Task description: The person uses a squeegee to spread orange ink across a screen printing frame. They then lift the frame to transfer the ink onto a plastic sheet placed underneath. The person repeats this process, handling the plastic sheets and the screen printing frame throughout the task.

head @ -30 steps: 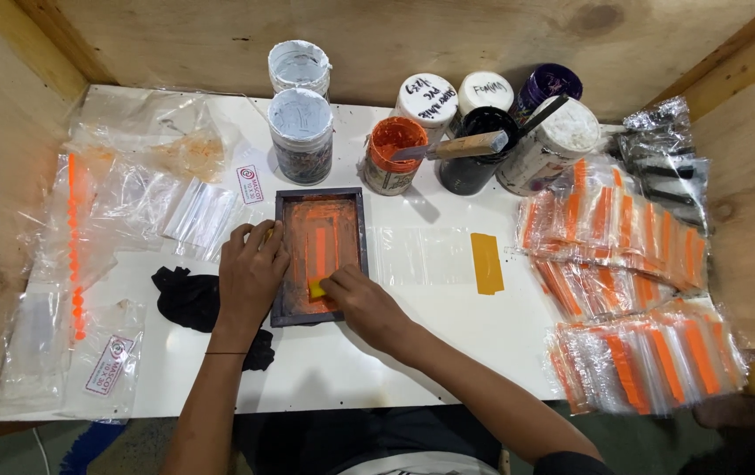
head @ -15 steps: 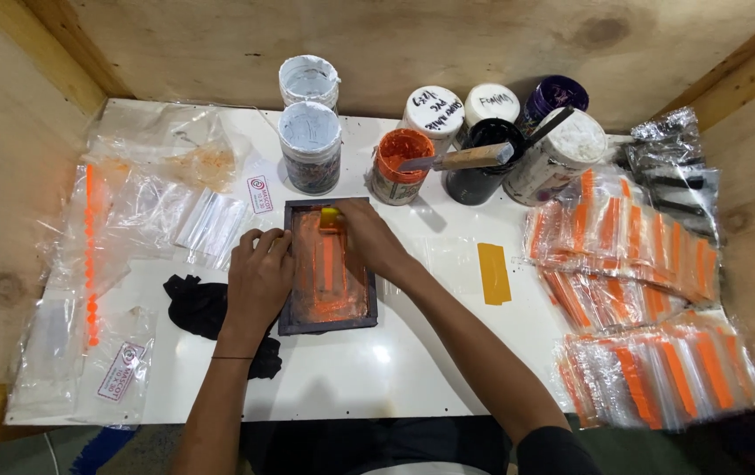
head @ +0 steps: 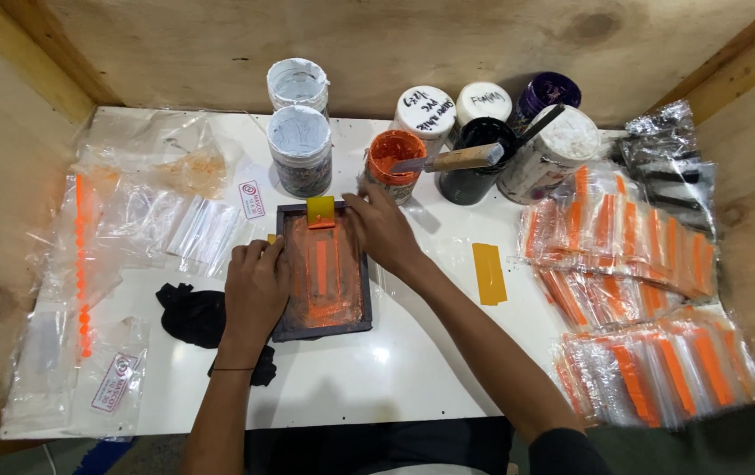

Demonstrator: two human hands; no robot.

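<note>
Plastic bags (head: 144, 215), clear and partly marked with orange, are spread over the left part of the white table (head: 395, 369), and a black cloth (head: 193, 315) is seen just below them. The left hand (head: 254, 286) is laid flat, fingers spread, on the left edge of the dark screen frame (head: 323, 273); nothing is grasped by it, the frame only being pressed down. The frame is placed near the middle of the table and is smeared inside with orange ink.

At the frame's far edge a small yellow squeegee (head: 321, 212) is held upright by the fingers of the right hand (head: 382, 227), which are closed on it. Behind the frame, two jars with pale lids (head: 300, 141) are stacked one beyond the other, and an open jar of orange ink (head: 395, 163) is set just beside the right hand.

A wooden-handled tool (head: 456, 159) is laid across a black pot (head: 479, 158), with more pots ranged beside it. A yellow strip (head: 489, 274) is left on the table to the right of the forearm. Farther right, stacks of bags with orange stripes (head: 632, 290) are piled up to the table's edge.
</note>
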